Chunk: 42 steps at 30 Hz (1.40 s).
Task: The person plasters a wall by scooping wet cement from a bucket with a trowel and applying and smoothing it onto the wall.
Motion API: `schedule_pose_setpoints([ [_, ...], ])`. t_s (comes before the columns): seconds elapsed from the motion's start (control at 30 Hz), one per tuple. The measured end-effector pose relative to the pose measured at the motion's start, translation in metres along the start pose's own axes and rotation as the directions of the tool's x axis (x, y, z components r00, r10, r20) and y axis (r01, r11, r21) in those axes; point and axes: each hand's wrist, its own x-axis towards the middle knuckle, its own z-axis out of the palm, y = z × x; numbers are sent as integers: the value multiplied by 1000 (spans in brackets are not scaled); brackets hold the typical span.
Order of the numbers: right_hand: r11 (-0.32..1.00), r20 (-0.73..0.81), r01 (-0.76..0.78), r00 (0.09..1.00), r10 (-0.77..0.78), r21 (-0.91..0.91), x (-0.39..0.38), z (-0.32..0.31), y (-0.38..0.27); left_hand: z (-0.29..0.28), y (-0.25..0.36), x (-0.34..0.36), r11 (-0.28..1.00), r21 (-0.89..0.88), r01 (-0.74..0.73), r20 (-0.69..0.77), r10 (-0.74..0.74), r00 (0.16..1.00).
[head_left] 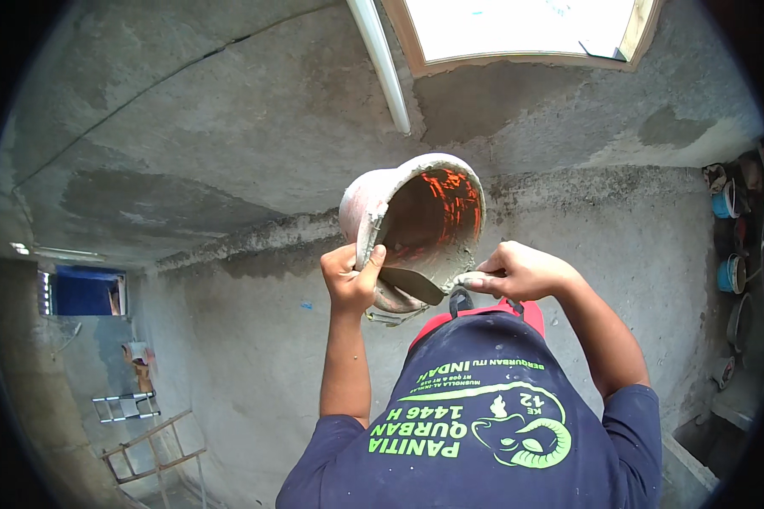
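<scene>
A mortar-smeared bucket is tipped over, its mouth facing me and orange showing through the grey coating inside. My left hand is closed on the bucket's left rim, thumb over the edge. A trowel lies with its grey blade across the lower part of the bucket's mouth. My right hand is closed at the trowel's right end, by the rim; the handle is mostly hidden by the fingers. Wet mortar clings to the rim near those fingers. The bucket's wire handle hangs below.
Ahead is a grey plastered wall with damp patches, a white pipe and a wood-framed window. Several buckets stand along the right side. A wooden ladder and a metal folding ladder are at the lower left.
</scene>
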Motion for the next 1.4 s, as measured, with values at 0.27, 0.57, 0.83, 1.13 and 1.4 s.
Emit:
schedule_pose_setpoints([
  [0.27, 968, -183, -122, 980, 82, -219, -14, -37, 23, -1, -2, -6, 997, -70, 13, -46, -16, 999],
  [0.57, 994, -84, -6, 996, -3, -105, -5, -21, -28, -7, -1, 2, 995, 47, -85, 1, 85, 996],
  [0.83, 919, -251, -50, 966, -54, -390, 21, -3, -20, -11, 3, 12, 986, 8, -164, 13, 164, 986],
  [1.13, 940, -228, -54, 973, -26, -336, 30, -30, -19, -14, 6, 11, 992, 44, -122, 20, 121, 992],
  [1.4, 994, 5, 85, 996, -85, -75, 8, -23, -28, -7, 11, 6, 997, -26, -72, -75, 70, 995],
])
